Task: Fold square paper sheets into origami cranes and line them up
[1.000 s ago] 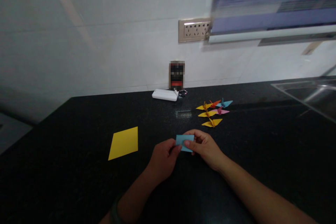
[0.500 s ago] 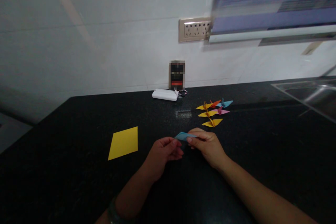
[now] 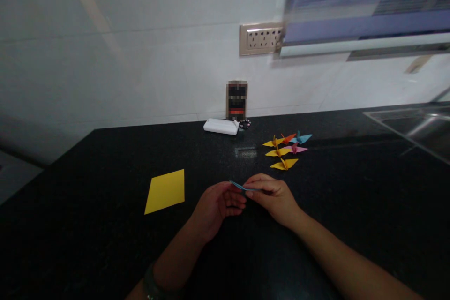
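Blue paper [image 3: 237, 185] has tipped since half a second ago: its face showed then, now you see it nearly edge-on as a thin folded strip. Your right hand [image 3: 276, 197] pinches its right end, fingers closed narrow on it, thumb below. Your left hand [image 3: 214, 208] is at the other end, thumb side up by the paper's tip, the other fingers loosely curled and parted below; can't tell if it grips. Paper's between your hands, over the black tabletop [image 3: 105, 253]. Yellow sheet [image 3: 165, 191] lies flat to your left, unmoved. Folded cranes [image 3: 284, 150], six, sit grouped beyond your right hand. White case [image 3: 221, 126] lies farther back, near the wall [image 3: 158, 70].
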Available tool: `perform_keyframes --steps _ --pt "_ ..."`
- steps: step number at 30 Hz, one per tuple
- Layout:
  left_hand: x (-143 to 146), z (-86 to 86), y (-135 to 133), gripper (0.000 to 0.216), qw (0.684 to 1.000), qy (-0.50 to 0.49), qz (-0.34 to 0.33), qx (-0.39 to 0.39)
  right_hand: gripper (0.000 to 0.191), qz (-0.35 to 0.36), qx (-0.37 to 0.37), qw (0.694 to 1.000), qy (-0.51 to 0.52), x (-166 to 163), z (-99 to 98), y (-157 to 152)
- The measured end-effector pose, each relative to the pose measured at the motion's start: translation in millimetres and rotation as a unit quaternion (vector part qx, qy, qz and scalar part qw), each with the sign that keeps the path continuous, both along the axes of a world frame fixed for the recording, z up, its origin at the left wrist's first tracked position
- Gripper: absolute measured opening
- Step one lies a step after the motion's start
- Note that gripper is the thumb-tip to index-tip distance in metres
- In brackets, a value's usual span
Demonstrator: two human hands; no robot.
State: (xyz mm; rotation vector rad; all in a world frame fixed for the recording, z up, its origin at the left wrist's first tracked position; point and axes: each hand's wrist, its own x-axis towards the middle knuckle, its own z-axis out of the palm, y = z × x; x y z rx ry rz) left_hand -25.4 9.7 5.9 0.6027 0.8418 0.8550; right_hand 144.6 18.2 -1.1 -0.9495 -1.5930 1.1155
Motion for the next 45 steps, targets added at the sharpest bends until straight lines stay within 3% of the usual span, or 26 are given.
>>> perform_keyframes --steps 45 --pt "0.1 3.6 -3.1 0.020 0.999 0.034 0.014 0.036 0.013 0.009 0.023 0.999 -0.030 -0.4 0.6 -2.0"
